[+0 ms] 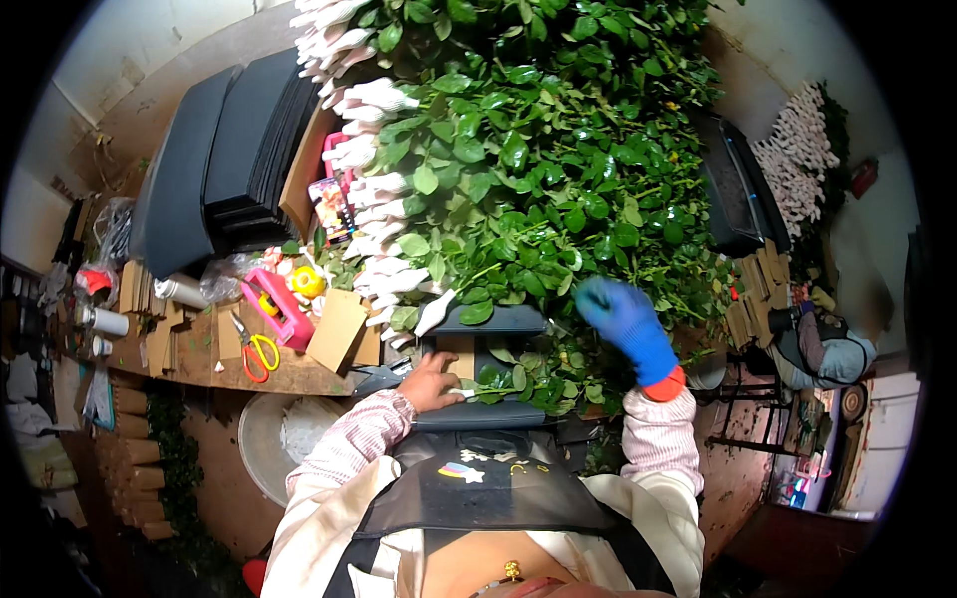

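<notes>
My bare left hand (431, 385) lies at the left side of a black padded stand (478, 415), fingers apart, by a piece of brown cardboard (457, 357). Its fingertips are close to the white end of a leafy flower stem (518, 380) that lies across the stand. My right hand (620, 317), in a blue glove with an orange cuff, is over the right edge of a big pile of leafy stems (558, 189). Its fingers are blurred against the leaves, so any grip is hidden. White-sleeved flower heads (384, 189) line the pile's left side.
Scissors (257, 351), a pink tape dispenser (279, 309) and cardboard pieces (339, 327) are on the wooden table at left. Behind them stand black sheets (249, 149). A white bucket (274, 448) is below the table. Another person (832, 344) sits at far right.
</notes>
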`<state>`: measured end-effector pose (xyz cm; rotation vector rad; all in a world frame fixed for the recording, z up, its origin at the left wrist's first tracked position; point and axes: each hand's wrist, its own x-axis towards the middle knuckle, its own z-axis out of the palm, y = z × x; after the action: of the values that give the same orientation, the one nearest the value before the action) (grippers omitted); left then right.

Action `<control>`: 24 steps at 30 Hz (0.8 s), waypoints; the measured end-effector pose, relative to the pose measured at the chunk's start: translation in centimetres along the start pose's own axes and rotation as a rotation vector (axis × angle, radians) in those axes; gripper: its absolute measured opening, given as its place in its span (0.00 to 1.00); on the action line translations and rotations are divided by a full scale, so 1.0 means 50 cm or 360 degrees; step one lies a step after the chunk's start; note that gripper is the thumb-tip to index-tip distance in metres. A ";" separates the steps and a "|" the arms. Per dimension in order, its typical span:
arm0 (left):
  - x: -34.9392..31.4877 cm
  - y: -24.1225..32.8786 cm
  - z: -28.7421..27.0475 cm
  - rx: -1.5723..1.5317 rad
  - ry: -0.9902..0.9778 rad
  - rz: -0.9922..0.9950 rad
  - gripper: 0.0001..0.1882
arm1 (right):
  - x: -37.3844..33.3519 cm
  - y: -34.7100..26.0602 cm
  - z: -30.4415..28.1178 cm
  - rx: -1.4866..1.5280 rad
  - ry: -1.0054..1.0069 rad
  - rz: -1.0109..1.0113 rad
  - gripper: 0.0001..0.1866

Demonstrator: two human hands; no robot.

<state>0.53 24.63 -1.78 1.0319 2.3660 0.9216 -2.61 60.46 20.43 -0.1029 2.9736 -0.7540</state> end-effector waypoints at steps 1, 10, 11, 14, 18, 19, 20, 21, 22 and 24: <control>0.001 -0.002 -0.001 0.0003 -0.0003 0.0012 0.16 | 0.029 -0.019 0.005 -0.0151 0.0397 -0.0203 0.11; 0.007 -0.009 0.002 0.0005 0.0023 0.0095 0.17 | 0.285 0.035 0.026 -0.1237 0.0674 -0.0379 0.10; 0.001 -0.008 0.003 -0.0016 0.0022 0.0068 0.17 | 0.289 0.001 -0.004 -0.1155 0.0687 -0.0390 0.11; 0.002 -0.017 0.007 -0.0036 0.0021 0.0072 0.18 | 0.257 -0.090 -0.099 -0.1100 0.1158 -0.0700 0.16; 0.000 -0.024 0.008 -0.0014 -0.0005 0.0113 0.19 | 0.284 -0.049 -0.150 -0.1113 0.1090 -0.0994 0.18; -0.001 -0.023 0.010 -0.0021 0.0007 0.0095 0.19 | 0.287 -0.076 -0.171 -0.1217 0.1063 -0.0884 0.18; -0.001 -0.024 0.010 -0.0029 0.0018 0.0078 0.19 | 0.284 -0.103 -0.182 -0.1235 0.1103 -0.0924 0.18; -0.009 -0.026 0.009 -0.0029 -0.0004 0.0079 0.19 | 0.259 -0.126 -0.183 -0.1252 0.1131 -0.0939 0.17; -0.006 -0.026 0.008 0.0010 -0.0022 0.0081 0.20 | 0.240 -0.133 -0.181 -0.1267 0.1160 -0.0953 0.16; 0.013 -0.019 0.006 -0.0023 0.0017 0.0083 0.20 | 0.236 -0.097 -0.175 -0.1197 0.0923 -0.0861 0.14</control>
<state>-0.18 24.77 -2.74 1.0902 2.3477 0.9634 -14.90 59.34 29.79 -0.8848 3.6396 0.4685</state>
